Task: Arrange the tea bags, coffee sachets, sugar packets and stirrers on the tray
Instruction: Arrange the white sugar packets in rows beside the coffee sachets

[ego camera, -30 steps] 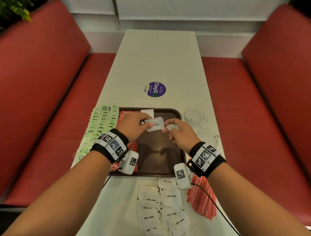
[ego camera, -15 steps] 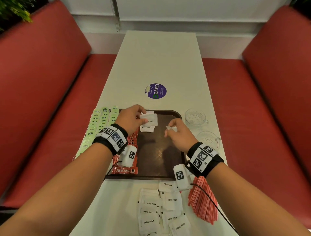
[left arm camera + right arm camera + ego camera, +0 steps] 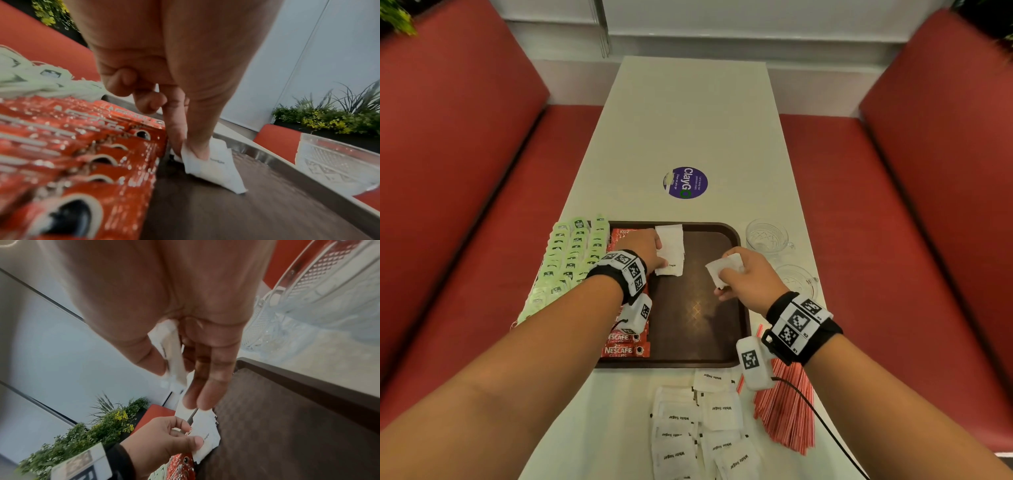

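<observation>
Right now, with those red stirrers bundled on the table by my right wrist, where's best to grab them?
Probably pinch the stirrers across the bundle's middle, coming from above with the right hand. They lie flat, fanned loosely, so a mid-length grip should keep both ends from spilling.

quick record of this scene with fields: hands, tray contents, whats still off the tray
left hand: presses a sugar packet onto the tray
right hand: pinches sugar packets above the tray
on tray: coffee sachets, white sugar packets
off tray: sugar pile, red stirrers, green tea bags, two glass cups
</observation>
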